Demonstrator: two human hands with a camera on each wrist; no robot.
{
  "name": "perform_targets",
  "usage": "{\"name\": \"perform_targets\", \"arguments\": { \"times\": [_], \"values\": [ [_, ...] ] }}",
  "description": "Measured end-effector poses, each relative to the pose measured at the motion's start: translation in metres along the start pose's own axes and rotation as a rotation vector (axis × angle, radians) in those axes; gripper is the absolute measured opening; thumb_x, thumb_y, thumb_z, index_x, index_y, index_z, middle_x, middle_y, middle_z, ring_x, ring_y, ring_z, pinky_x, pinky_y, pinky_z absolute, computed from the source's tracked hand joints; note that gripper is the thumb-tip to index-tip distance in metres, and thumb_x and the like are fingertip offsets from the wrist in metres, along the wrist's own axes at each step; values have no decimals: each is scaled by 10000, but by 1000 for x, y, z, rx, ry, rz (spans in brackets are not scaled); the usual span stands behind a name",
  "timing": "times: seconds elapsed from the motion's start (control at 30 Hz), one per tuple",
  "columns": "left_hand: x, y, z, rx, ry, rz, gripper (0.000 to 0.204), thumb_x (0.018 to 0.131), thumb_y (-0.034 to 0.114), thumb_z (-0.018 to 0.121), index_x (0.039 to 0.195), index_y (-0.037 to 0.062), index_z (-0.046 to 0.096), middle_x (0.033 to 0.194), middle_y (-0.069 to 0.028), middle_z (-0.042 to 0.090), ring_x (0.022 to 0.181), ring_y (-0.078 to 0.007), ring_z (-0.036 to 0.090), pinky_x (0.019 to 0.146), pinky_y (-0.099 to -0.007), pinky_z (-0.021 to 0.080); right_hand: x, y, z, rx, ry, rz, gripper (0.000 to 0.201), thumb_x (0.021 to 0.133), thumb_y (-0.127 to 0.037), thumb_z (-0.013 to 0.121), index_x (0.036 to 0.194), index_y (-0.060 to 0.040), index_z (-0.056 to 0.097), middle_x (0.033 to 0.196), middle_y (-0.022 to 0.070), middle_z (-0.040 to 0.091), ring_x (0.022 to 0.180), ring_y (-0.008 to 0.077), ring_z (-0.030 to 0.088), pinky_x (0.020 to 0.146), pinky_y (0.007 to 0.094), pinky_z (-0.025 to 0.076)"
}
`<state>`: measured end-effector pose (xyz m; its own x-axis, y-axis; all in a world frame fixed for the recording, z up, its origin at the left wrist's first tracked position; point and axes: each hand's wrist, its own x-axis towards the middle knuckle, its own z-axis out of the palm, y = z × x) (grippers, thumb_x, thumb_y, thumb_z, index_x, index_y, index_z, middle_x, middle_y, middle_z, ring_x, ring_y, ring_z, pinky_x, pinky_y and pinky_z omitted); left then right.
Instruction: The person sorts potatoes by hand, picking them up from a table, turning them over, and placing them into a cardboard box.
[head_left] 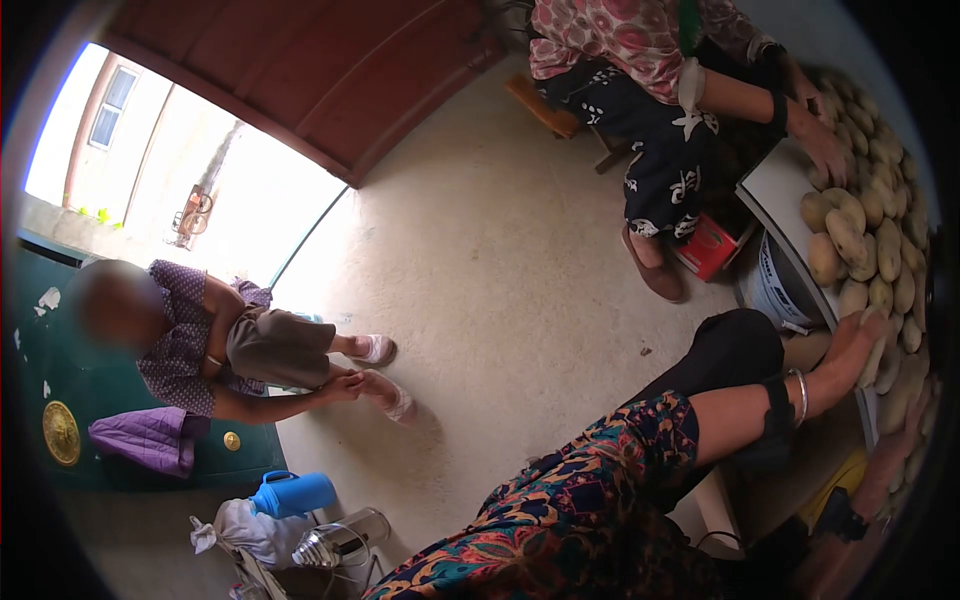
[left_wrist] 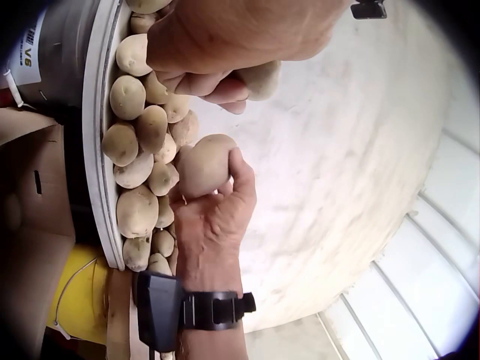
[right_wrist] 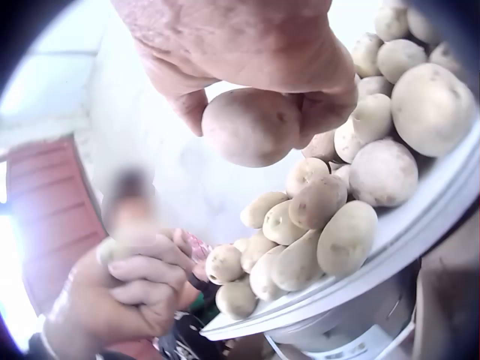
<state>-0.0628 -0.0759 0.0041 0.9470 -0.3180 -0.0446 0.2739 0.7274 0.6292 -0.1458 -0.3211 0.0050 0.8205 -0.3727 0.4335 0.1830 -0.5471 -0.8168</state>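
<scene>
Many pale potatoes (left_wrist: 137,211) lie heaped along the edge of a white tabletop (left_wrist: 105,150). My left hand (left_wrist: 240,34), with a silver bracelet (head_left: 801,398) on its wrist, grips a potato (left_wrist: 260,81) in curled fingers above the heap. Just beside it in the left wrist view, my right hand (left_wrist: 219,217) holds a larger round potato (left_wrist: 206,163). The right wrist view shows that potato (right_wrist: 251,127) pinched between thumb and fingers, over the white surface. There, the curled fingers of my left hand (right_wrist: 135,289) face the camera, their potato mostly hidden.
Across the table, a person in a floral top (head_left: 625,45) has both hands at the potatoes. Another person (head_left: 205,340) sits at the left by a green cabinet. Under the tabletop stand a bucket (head_left: 778,285), a yellow bucket (left_wrist: 81,294) and a cardboard box (left_wrist: 37,184).
</scene>
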Motion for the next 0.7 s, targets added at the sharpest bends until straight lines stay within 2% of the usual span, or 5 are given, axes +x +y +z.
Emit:
{"name": "perform_targets", "arguments": {
  "times": [0.17,0.23,0.33,0.4,0.7],
  "values": [
    [-7,25,-7,-67,-224,-166,688,910,549,457,1231,-59,482,1131,-162,556,999,-223,541,883,-330,436,-46,63,-57,-752,-92,-247,442,984,-248,486,1333,21,450,1329,141,489,1202,255,494,1064,372,381],
    [-1,9,-1,-72,-65,-73,505,927,493,478,1019,2,548,808,-49,579,666,-123,554,574,-267,456,-63,40,-43,-794,-1,-419,453,983,-263,495,1335,17,442,1287,143,515,1175,279,518,1043,386,409],
    [0,2,1,-29,-41,3,522,925,457,481,1127,-20,533,927,-81,611,815,-148,582,710,-290,480,-74,9,-26,-581,-97,-156,482,983,-314,484,1358,-15,431,1225,140,549,1054,265,575,905,367,493],
    [-7,12,3,-44,-81,-12,527,919,428,489,1173,-32,514,990,-97,609,884,-163,576,773,-301,471,-69,-25,-16,594,-124,662,492,1007,-372,373,1404,-82,410,1250,127,585,1040,195,559,869,310,449],
    [-10,19,12,-27,-133,1,451,871,256,508,1190,-62,502,1061,-120,601,953,-195,565,848,-319,463,-67,-44,22,555,204,822,555,975,-444,396,1412,-102,405,1266,83,578,1001,141,535,810,256,366]
  ]
}}
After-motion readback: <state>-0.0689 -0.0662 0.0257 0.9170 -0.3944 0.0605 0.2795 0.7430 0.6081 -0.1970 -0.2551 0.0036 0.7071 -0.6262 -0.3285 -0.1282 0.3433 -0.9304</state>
